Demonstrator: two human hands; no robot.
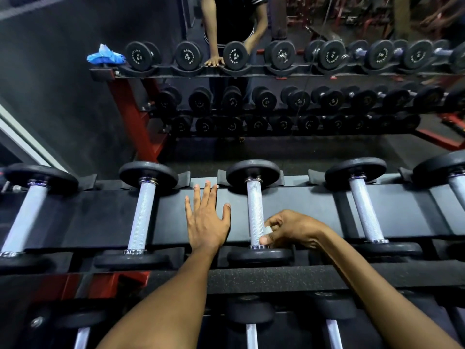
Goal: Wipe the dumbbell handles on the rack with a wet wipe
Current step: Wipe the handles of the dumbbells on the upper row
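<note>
- The right hand (pixel 289 231) is curled against the near end of a dumbbell handle (pixel 255 210), its thumb lying across the bar just above the near collar.
- A small white wet wipe (pixel 268 229) shows between the thumb and the bent fingers of that hand, pinched against the right side of the bar; most of it is hidden by the fingers.
- That handle is the third from the left on the top tier of the rack (pixel 100 217); it runs near to far, with a black weight plate at each end resting in the rack's cradles.
- The left hand (pixel 206 217) lies flat and relaxed on the black rack surface just left of the same handle, fingers straight and spread, pointing to the far side, holding nothing.
- The left thumb sits close to the bar, but whether it touches cannot be told.
- Further dumbbells rest on the same tier: two to the left of the left hand and two to the right of the right hand, each well apart from the hands.
- A lower tier with more dumbbells shows at the near edge, beneath both forearms.
- On the far side a mirror reflects the rack and a standing person's torso and arms.
- In the reflection a crumpled blue cloth (pixel 105 56) lies at the left end of the top tier.
</note>
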